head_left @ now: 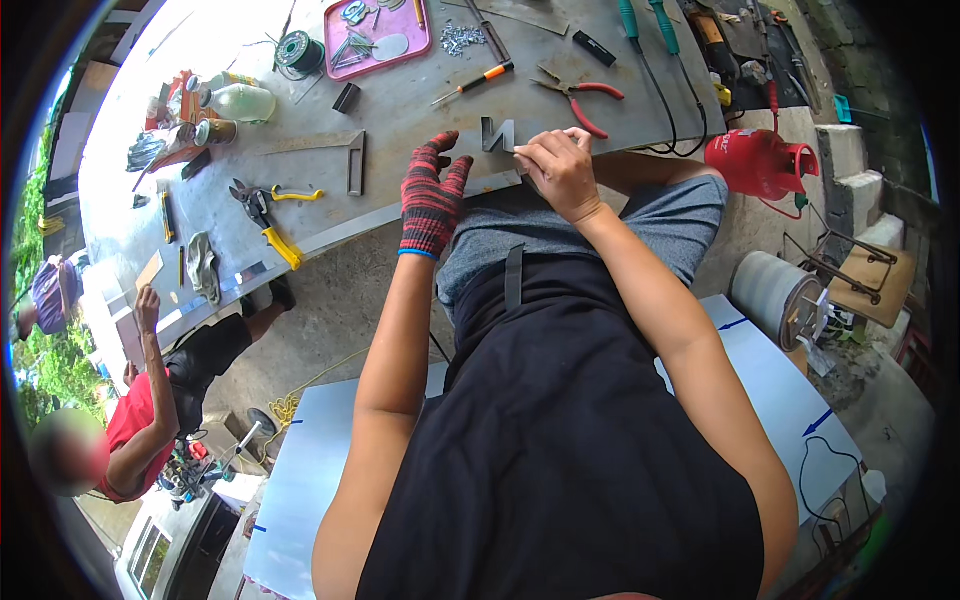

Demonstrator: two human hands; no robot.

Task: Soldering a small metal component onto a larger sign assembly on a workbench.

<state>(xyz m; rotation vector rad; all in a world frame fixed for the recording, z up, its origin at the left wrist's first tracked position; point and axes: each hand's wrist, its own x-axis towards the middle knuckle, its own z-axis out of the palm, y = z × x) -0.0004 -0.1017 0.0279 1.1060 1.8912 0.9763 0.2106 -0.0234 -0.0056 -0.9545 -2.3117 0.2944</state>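
Right hand (560, 172): bare, fingers bent and drawn together at the right end of the N-shaped strip (497, 135); the fingertips hide that end, so whether they clamp it or only touch it cannot be told; left hand (435, 195): gloved, thumb and fingers apart, holding nothing visible, to the left of the strip.

A dark corner band crops the view; the tray (429, 38) is cut off by the upper edge; its small contents are hard to identify.

Surface: a grey metal table (400, 95), brightly lit toward the left, with its straight near edge bent by the lens; surroundings: concrete floor (330, 290), a red gas cylinder (752, 163) at the right, and a co-worker (140, 430) at the left, one hand raised near the table.

Clearances: the strip stands near the table's near edge, and the left hand overlaps that edge; the pliers (566, 87) lie just beyond the right hand; the screwdriver (485, 79) lies beyond the strip; bare metal separates the glove from the square (356, 165); the snips (262, 213) lie farther left, handles overhanging the edge.
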